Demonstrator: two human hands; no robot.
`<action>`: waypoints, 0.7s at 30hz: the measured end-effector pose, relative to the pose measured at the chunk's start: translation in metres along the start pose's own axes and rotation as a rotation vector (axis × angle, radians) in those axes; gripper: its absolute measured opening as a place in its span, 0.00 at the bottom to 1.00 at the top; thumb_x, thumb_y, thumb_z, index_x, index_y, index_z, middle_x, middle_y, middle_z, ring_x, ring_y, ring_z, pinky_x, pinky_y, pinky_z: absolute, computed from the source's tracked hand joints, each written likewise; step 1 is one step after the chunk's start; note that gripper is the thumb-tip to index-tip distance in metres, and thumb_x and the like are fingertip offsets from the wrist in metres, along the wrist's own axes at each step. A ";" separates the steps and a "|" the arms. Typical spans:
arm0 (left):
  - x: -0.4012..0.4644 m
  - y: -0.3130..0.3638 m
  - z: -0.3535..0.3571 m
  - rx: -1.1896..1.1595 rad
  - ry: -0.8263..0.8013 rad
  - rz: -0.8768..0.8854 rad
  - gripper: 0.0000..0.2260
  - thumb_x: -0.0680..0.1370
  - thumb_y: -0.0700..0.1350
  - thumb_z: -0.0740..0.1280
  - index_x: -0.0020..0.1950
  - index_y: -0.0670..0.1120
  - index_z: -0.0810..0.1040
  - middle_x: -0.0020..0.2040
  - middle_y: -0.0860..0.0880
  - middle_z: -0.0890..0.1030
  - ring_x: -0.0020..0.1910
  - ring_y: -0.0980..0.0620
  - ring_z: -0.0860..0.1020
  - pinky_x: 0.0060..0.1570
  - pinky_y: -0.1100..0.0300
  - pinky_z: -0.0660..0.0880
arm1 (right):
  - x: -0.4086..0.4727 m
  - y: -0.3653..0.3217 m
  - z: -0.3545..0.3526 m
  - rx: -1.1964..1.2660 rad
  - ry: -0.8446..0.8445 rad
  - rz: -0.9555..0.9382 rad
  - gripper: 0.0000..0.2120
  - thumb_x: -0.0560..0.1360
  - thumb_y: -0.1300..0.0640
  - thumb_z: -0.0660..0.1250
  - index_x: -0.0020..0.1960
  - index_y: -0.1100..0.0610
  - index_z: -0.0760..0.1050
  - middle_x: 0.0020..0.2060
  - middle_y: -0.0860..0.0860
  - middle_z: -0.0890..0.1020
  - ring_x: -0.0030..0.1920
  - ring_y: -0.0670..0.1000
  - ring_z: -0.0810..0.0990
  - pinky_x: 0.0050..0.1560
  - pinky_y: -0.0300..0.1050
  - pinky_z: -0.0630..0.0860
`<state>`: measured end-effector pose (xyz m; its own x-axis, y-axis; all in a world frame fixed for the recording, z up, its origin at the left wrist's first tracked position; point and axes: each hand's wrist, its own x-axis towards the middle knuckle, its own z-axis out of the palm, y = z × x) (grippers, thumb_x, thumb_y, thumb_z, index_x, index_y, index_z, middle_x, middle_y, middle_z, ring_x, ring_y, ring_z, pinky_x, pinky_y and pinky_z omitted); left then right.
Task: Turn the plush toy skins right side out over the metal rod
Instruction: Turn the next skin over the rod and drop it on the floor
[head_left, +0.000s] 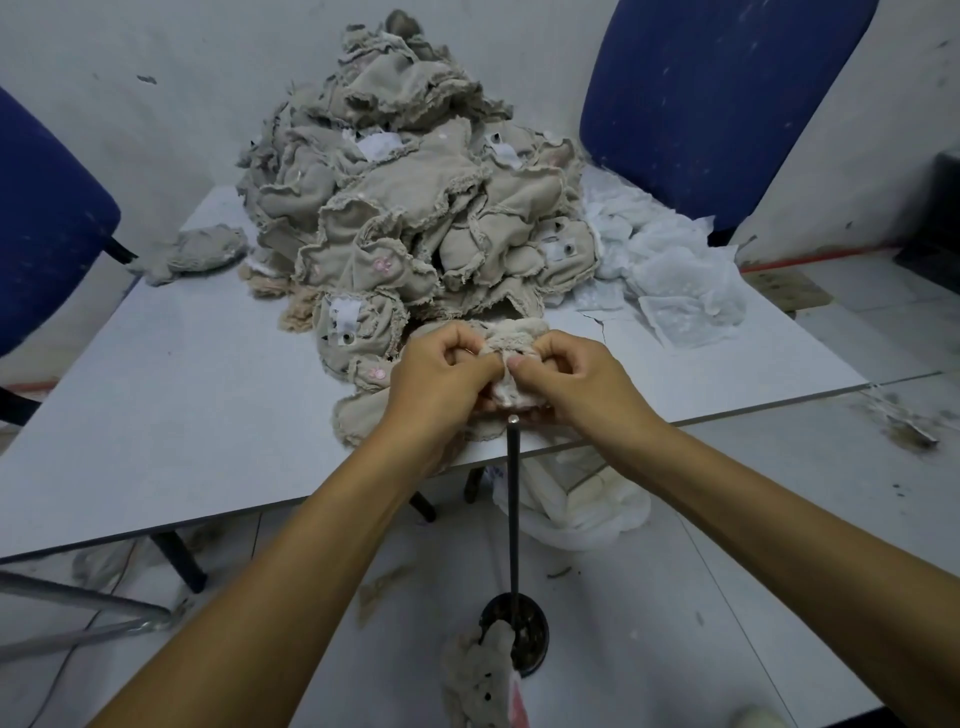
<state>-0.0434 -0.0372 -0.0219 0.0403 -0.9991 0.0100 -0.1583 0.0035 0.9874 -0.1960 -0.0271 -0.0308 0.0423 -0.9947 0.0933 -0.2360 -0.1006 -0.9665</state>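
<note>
My left hand (441, 374) and my right hand (569, 376) both pinch a cream plush toy skin (511, 358) just above the tip of the black metal rod (513, 514). The rod stands upright on a round black base (535, 631) on the floor in front of the table. A tall heap of beige inside-out skins (410, 208) with white labels fills the middle of the grey table (182, 405). A grey plush toy (480, 680) lies on the floor against the rod's base.
Blue chairs stand at the left (47, 223) and at the back right (711, 98). White fabric pieces (670, 270) lie on the table's right side, a single grey skin (200, 252) at its far left. A white bag (576, 506) sits under the table edge.
</note>
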 end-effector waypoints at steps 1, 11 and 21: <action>-0.001 0.000 0.001 0.016 -0.009 0.009 0.08 0.70 0.36 0.71 0.36 0.48 0.76 0.28 0.47 0.75 0.28 0.47 0.78 0.36 0.49 0.76 | 0.000 0.001 0.001 -0.025 0.032 -0.002 0.12 0.75 0.51 0.72 0.37 0.55 0.74 0.28 0.49 0.73 0.33 0.51 0.73 0.42 0.57 0.77; -0.012 0.007 0.002 0.217 -0.226 0.165 0.09 0.70 0.37 0.71 0.42 0.51 0.79 0.34 0.50 0.80 0.35 0.49 0.77 0.40 0.45 0.78 | 0.009 0.001 -0.008 0.355 0.053 0.268 0.14 0.74 0.65 0.68 0.31 0.58 0.74 0.27 0.56 0.77 0.26 0.51 0.74 0.35 0.51 0.83; -0.003 0.008 -0.012 -0.069 -0.149 0.062 0.07 0.75 0.39 0.73 0.39 0.44 0.79 0.36 0.40 0.78 0.33 0.43 0.75 0.29 0.56 0.73 | -0.008 -0.011 -0.006 0.634 -0.343 0.384 0.11 0.75 0.58 0.67 0.54 0.63 0.77 0.43 0.58 0.81 0.32 0.49 0.76 0.35 0.43 0.79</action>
<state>-0.0335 -0.0340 -0.0121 -0.1150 -0.9920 0.0526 -0.0880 0.0629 0.9941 -0.1995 -0.0179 -0.0200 0.3893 -0.8863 -0.2508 0.2952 0.3780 -0.8775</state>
